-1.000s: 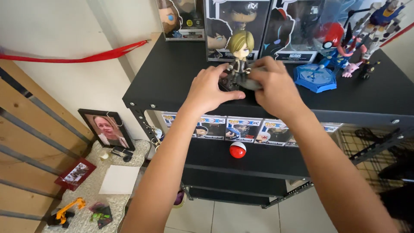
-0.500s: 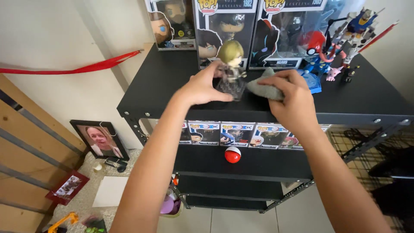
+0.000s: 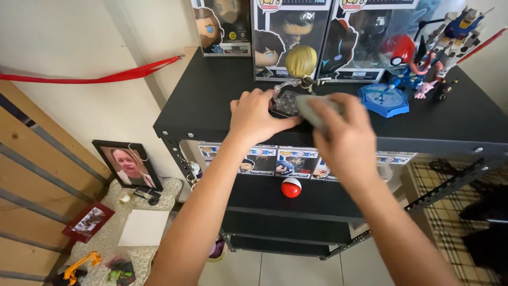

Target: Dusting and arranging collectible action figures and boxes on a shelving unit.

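A small figure with a big blond head (image 3: 301,62) is tipped back on the black shelf top (image 3: 211,100), showing the underside of its clear base (image 3: 288,101). My left hand (image 3: 259,115) grips that base from the left. My right hand (image 3: 343,136) holds a grey cloth (image 3: 313,109) pressed against the base from the right.
Boxed collectible figures (image 3: 288,37) line the back of the shelf. A blue hexagonal stand (image 3: 384,99) and robot and creature toys (image 3: 439,47) sit at the right. A red-and-white ball (image 3: 291,187) rests on the lower shelf. Picture frames (image 3: 129,165) and toys lie on the floor at left.
The figure has gone from upright to tipped back with its base facing me. My right hand has brought the cloth from the shelf top onto the base.
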